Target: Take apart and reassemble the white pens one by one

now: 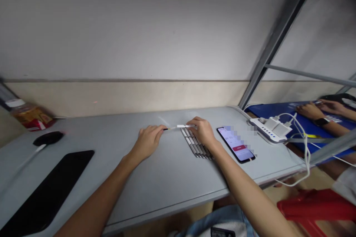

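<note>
My left hand (150,139) pinches the dark end of a thin, pale pen refill (171,128) above the grey desk. The refill's other end meets a white pen barrel (181,126), which the closed fingers of my right hand (202,130) grip. Whether the refill sits inside the barrel or only touches it, I cannot tell. Beneath and beside my right hand lies a row of several grey-and-white pens (192,145), side by side, partly hidden by that hand and forearm.
To the right are a lit phone (236,145) and a white power strip (268,130) with plugged-in chargers and loose cables. At left lie a black mat (52,189), a round black pad (48,139) and a bottle (32,116). Another person's hands (308,111) work beyond the metal frame.
</note>
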Tool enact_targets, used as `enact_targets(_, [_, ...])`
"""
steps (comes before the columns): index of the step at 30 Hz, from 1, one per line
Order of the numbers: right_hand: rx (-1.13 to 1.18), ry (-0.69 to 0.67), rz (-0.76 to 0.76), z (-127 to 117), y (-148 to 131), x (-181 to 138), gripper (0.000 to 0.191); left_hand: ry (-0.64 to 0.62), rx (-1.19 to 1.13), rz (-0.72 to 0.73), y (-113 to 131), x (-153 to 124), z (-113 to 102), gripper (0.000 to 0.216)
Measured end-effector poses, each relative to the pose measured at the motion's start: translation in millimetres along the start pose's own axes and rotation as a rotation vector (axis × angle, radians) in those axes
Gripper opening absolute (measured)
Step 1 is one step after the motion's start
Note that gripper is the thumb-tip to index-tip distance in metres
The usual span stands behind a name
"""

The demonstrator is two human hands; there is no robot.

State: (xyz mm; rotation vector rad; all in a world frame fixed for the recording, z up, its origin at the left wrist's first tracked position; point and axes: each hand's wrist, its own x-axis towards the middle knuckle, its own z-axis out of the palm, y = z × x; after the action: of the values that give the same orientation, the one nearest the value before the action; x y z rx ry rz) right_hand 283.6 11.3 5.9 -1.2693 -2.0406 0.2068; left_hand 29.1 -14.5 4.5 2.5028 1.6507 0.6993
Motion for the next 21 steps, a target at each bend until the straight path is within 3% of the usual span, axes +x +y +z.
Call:
enact_targets(14, [0.227, -0.032, -0.189, 16.8, -7.2, -1.5, 0.02, -0.054, -0.021, 0.027, 13.3, -2.4, 1.9, 0.03])
enact_targets(18, [0.355, -0.068, -0.168, 16.6, -11.7, -1.3, 0.015, -0.058, -0.006, 0.071, 10.5, -2.8, 1.9, 0.031])
enact_targets(21, [0.484, -0.121, -0.067, 13.9, -14.6, -0.7, 0.02, -0.045, -0.005, 0.105, 7.7, -2.2, -0.5, 0.032])
